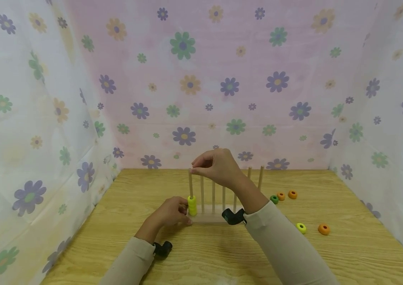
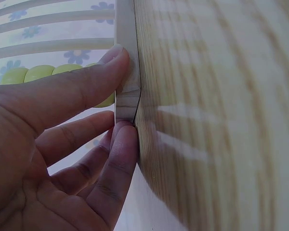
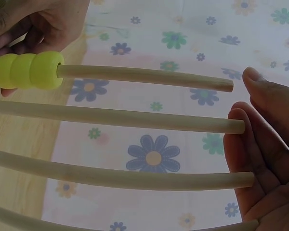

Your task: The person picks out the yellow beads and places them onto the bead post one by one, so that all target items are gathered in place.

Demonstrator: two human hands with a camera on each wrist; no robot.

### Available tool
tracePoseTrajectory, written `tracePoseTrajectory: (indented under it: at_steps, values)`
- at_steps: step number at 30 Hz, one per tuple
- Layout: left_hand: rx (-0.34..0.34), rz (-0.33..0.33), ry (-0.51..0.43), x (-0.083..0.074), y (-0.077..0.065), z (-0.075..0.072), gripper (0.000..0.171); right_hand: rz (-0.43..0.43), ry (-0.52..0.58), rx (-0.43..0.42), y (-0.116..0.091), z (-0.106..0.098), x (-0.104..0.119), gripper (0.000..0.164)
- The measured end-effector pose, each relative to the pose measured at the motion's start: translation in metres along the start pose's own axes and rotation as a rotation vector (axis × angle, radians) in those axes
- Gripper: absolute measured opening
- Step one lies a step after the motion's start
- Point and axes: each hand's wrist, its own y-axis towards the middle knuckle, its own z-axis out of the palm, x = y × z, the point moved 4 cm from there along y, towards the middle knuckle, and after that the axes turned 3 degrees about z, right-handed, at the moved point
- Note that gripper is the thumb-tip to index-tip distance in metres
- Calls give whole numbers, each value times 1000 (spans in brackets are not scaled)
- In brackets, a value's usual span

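Observation:
A wooden peg rack (image 1: 208,218) stands on the table, with a row of upright pegs. Yellow beads (image 1: 192,206) are stacked low on its leftmost peg (image 3: 149,76), whose upper length is bare. My left hand (image 1: 170,212) grips the left end of the rack's base (image 2: 127,57), thumb on the upper face and fingertips at the end and underside. At the top of the leftmost peg is my right hand (image 1: 219,168). Its thumb and fingers are apart, with nothing between them, and the right wrist view shows the fingers beside the neighbouring peg tips.
Right of the rack lie loose beads: a green one (image 1: 274,199), an orange one (image 1: 281,196) and another orange one (image 1: 293,194). Nearer the front are a yellow bead (image 1: 301,228) and an orange bead (image 1: 324,229). Flowered cloth (image 1: 208,59) encloses the table's back and sides.

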Motion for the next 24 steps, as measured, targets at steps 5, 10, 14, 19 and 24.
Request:
tracePoseTrajectory:
  at_steps: [5,10,14,19,24]
  values:
    - [-12,5,23,-1,1,-1,42,-62,-40,-17,-1,-4,2,13]
    - [-22,-2,33,-1,1,-1,45,-86,-62,-38,-5,-8,3,14]
    - [-22,-2,41,-1,0,-1,47,-114,-62,-52,-10,-11,3,13]
    - [-14,0,41,-1,0,-1,45,-171,-78,-72,-17,-16,2,13]
    - [-14,-7,41,0,0,-1,47,-207,-76,-93,-24,-21,1,12]
